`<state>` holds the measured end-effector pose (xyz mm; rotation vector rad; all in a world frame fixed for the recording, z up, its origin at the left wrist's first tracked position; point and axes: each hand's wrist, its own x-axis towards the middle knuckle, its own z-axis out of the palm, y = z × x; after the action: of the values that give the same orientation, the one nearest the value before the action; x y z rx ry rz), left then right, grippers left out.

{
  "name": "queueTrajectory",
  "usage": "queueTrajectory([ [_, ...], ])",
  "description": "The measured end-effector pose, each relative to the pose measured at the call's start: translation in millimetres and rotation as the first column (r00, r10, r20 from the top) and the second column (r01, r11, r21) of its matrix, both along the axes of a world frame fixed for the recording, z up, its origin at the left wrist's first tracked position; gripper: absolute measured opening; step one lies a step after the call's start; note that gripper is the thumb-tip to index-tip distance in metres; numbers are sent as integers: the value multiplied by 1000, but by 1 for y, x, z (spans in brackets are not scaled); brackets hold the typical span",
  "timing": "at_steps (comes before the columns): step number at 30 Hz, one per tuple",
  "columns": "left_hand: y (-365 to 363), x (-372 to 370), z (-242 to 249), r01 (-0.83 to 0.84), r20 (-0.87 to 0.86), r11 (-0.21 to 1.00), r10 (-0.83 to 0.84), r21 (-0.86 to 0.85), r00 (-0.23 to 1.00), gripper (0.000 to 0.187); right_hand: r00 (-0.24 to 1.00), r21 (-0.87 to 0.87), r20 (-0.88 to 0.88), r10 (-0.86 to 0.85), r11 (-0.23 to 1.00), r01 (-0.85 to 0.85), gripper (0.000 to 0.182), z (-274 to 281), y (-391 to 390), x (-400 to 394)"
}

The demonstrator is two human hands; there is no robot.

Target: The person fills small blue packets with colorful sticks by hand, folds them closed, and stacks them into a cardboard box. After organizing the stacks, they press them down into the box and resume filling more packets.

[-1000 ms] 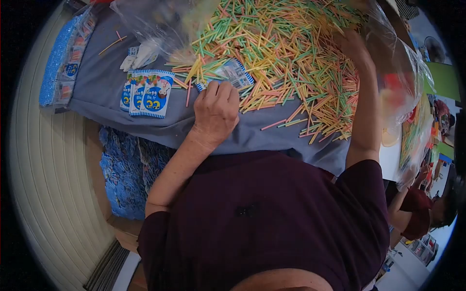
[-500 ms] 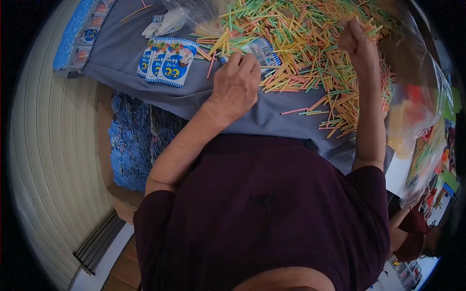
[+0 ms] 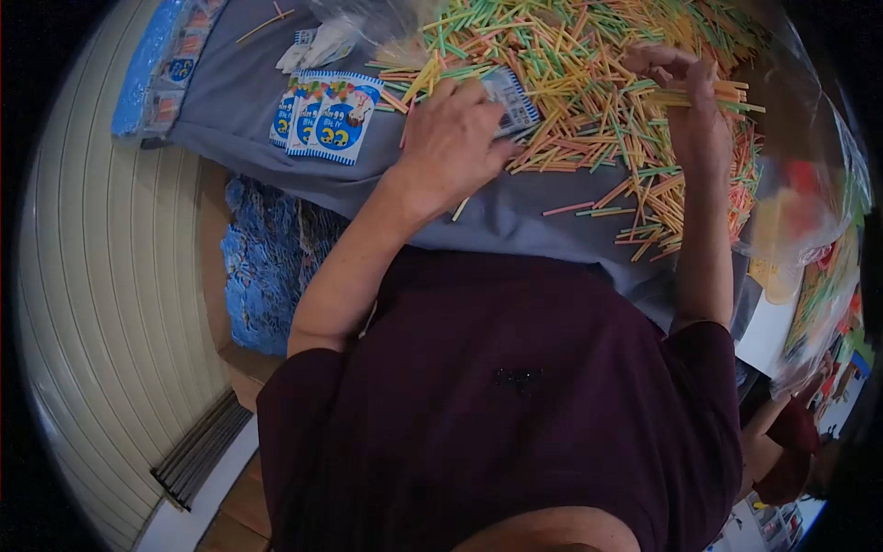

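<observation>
Thin pink, green and yellow sticks (image 3: 570, 92) lie in a large heap on the grey cloth (image 3: 515, 216). My left hand (image 3: 455, 138) is at the left end of the heap, fingers bent downward, with a stick end showing below it; its fingertips are partly hidden. Just beyond it lies a blue-and-white packet (image 3: 510, 99). Over the right part of the heap, my right hand (image 3: 685, 92) holds several sticks (image 3: 731, 96) between thumb and fingers. Three overlapping printed packets (image 3: 336, 118) lie left of my left hand.
White crumpled packets (image 3: 317, 44) and clear plastic lie at the back left. A strip of packets (image 3: 175, 69) hangs at the far left edge. A box of blue netting (image 3: 262, 267) stands below. Clear plastic bags (image 3: 819, 212) and part of another person (image 3: 782, 442) are at the right.
My right hand has opened from a fist into a looser grip, with sticks now showing across it. My left hand's fingers have spread a little, and a stick has appeared below it.
</observation>
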<state>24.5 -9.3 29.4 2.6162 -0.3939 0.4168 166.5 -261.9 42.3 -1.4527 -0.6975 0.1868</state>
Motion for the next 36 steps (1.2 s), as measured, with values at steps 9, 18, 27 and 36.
queueTrajectory([
  [9,-9,-19,-24,-90,125,949,54,302,991,21,688,-649,683,245,636,417,40,-32,24,-14],
  [18,9,-11,-20,-71,0,926,76,-370,997,8,896,-383,443,-30,897,219,68,-10,21,-12],
  [27,4,-19,-28,-87,199,995,96,-53,975,19,982,-36,-157,106,993,-113,76,-1,42,-15],
  [36,15,-18,-30,-117,164,973,150,-199,975,18,982,-157,-101,160,972,-174,79,-15,58,-23],
])
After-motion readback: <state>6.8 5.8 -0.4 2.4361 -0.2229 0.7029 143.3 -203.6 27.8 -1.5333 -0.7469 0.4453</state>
